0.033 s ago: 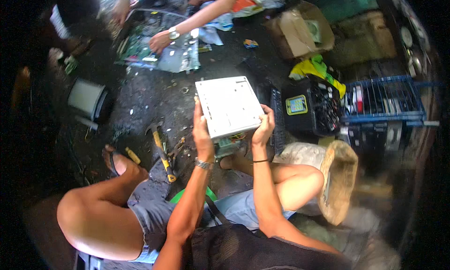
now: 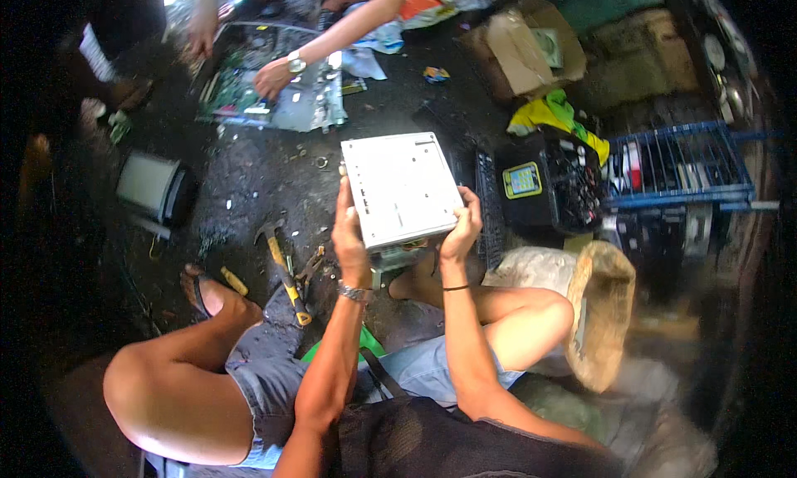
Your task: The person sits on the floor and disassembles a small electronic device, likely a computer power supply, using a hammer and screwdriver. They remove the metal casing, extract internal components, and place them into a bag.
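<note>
My left hand (image 2: 353,246) and right hand (image 2: 461,233) hold a flat, square white box (image 2: 403,187) with a hard, pierced face, raised in front of me at the centre of my view. The left grips its edge at eight o'clock; the right pinches the corner at four, thumb on top and fingers curled around. Neither grip has visibly changed.

What differs is the tilt: the edge nearest me, at six o'clock, has dipped slightly, so the white face turns more toward me and less of the colourful wires and parts (image 2: 413,246) beneath shows. To me that reads as a small change of angle; the box looks no more apart than it was.

From the box, a steel-headed hammer with a yellow-and-black handle (image 2: 285,277) lies on the dark floor (image 2: 257,167) at eight o'clock, touched by neither hand. A black container of dark tangled pieces (image 2: 521,214) stands at three. Around half past ten, a co-worker's hand (image 2: 276,78) rests over a green-and-grey panel (image 2: 309,109).
</note>
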